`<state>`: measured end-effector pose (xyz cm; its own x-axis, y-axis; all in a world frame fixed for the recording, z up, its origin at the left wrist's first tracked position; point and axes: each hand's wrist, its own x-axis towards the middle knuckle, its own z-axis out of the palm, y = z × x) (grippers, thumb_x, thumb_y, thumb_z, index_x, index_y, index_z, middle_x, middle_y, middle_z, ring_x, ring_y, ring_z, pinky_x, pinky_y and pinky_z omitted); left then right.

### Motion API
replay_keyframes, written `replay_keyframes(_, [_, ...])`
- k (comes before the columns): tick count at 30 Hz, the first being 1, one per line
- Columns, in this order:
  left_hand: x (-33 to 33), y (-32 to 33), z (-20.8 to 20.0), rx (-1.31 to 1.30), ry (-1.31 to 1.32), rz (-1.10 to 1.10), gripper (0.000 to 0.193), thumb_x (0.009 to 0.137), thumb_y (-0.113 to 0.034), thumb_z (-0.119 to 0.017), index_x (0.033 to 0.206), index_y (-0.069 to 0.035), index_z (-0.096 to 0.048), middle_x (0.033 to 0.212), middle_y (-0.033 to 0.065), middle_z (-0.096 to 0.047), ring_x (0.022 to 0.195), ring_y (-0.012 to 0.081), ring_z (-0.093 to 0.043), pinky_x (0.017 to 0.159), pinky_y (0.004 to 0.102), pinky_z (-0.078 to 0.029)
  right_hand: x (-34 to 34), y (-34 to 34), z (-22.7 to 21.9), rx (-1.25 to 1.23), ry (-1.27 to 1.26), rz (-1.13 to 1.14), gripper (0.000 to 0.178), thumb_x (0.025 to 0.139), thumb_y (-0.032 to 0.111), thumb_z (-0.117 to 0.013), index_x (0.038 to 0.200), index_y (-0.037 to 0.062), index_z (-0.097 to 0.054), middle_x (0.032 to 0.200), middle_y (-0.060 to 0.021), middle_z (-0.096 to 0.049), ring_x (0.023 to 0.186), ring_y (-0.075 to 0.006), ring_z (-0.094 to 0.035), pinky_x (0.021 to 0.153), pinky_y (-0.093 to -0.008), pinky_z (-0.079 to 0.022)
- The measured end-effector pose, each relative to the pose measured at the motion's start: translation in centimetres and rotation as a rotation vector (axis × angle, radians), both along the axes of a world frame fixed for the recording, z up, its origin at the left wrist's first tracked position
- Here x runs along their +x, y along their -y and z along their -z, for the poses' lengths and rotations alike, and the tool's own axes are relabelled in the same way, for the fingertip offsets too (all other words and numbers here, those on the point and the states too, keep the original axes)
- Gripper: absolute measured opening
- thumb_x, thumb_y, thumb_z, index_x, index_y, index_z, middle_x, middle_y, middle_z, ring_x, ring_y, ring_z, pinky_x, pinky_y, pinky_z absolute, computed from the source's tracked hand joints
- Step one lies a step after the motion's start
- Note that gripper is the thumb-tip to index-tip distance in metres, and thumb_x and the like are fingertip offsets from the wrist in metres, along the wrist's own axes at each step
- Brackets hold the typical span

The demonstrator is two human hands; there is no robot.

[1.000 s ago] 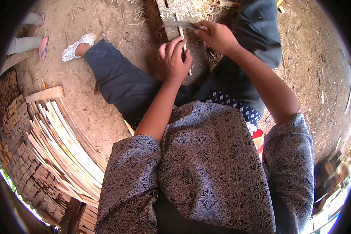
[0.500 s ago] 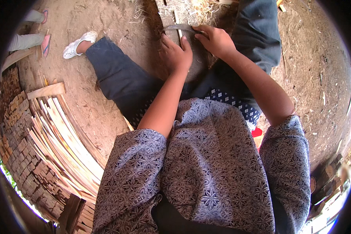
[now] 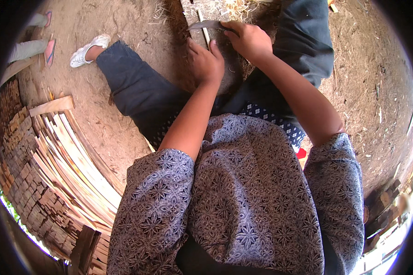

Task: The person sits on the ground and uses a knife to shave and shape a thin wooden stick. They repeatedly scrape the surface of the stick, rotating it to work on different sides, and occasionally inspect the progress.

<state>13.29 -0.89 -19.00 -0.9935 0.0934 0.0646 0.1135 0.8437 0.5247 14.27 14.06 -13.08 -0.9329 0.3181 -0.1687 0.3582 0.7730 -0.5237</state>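
Observation:
My right hand (image 3: 251, 42) is closed around the dark handle of a knife with a curved grey blade (image 3: 205, 24). The blade points left and lies across a thin, pale wooden strip (image 3: 205, 34). Beneath them is a wide wooden board (image 3: 225, 55) stretching away from between my legs. My left hand (image 3: 206, 63) rests at the board's left side, just nearer than the blade. Its thumb and fingers close on the near end of the strip, which they partly hide.
Wood shavings (image 3: 236, 8) lie at the board's far end. A stack of long pale wooden strips (image 3: 73, 156) stands at left, beside piled wood pieces (image 3: 30, 183). Another person's sandalled foot (image 3: 50, 52) is at the far left. More wood (image 3: 384, 206) lies at the right edge.
My right hand and the knife have shifted slightly farther away along the strip. My left hand stays in nearly the same place. The whole view has moved a little.

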Motion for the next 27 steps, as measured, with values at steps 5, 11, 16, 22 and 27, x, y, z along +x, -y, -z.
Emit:
replay_keyframes(5, [-0.2, -0.4, -0.5, -0.038, 0.034, 0.019, 0.075, 0.099, -0.036, -0.056, 0.147, 0.013, -0.026, 0.139, 0.0354, -0.047, 0.12, 0.052, -0.054, 0.1, 0.0527, -0.046, -4.8, 0.8, 1.6, 0.017, -0.159, 0.167, 0.034, 0.094, 0.04, -0.063, 0.125, 0.0277, -0.07, 0.091, -0.0151, -0.074, 0.085, -0.0365, -0.071, 0.079, -0.0461, -0.057])
replay_keyframes(11, [-0.1, -0.1, -0.8, -0.008, -0.01, 0.088, 0.067, 0.101, -0.03, -0.054, 0.155, 0.0, -0.029, 0.151, 0.0357, -0.033, 0.132, 0.0528, -0.044, 0.108, 0.0523, -0.041, -6.7, -2.2, -0.5, 0.031, -0.232, -0.028, 0.034, 0.094, 0.04, -0.064, 0.123, 0.0236, -0.07, 0.087, -0.0157, -0.073, 0.082, -0.0358, -0.072, 0.077, -0.0453, -0.057])
replay_keyframes(16, [-0.2, 0.3, -0.4, 0.016, -0.048, 0.146, 0.055, 0.101, -0.029, -0.053, 0.153, -0.015, -0.042, 0.153, 0.0354, -0.029, 0.135, 0.0539, -0.041, 0.109, 0.0542, -0.039, -1.3, -1.3, -0.4, -0.117, 0.041, -0.162, 0.037, 0.093, 0.042, -0.062, 0.125, 0.023, -0.07, 0.105, -0.0169, -0.074, 0.099, -0.0362, -0.071, 0.089, -0.0471, -0.056])
replay_keyframes(22, [-0.2, 0.1, -0.8, 0.046, 0.001, 0.132, 0.054, 0.101, -0.029, -0.053, 0.153, -0.018, -0.044, 0.153, 0.0361, -0.029, 0.134, 0.0547, -0.041, 0.109, 0.0543, -0.039, -2.6, -1.2, -0.9, -0.067, 0.051, -0.172, 0.035, 0.095, 0.039, -0.06, 0.124, 0.0239, -0.069, 0.105, -0.0155, -0.074, 0.099, -0.036, -0.071, 0.089, -0.0473, -0.056])
replay_keyframes(27, [-0.3, -0.1, -1.1, 0.074, 0.022, 0.133, 0.054, 0.101, -0.028, -0.052, 0.153, -0.019, -0.045, 0.152, 0.0364, -0.031, 0.134, 0.0538, -0.042, 0.109, 0.054, -0.04, -4.9, -3.7, -0.2, 0.072, 0.009, -0.208, 0.034, 0.097, 0.041, -0.059, 0.126, 0.0247, -0.068, 0.094, -0.0123, -0.075, 0.089, -0.0338, -0.072, 0.082, -0.0449, -0.057])
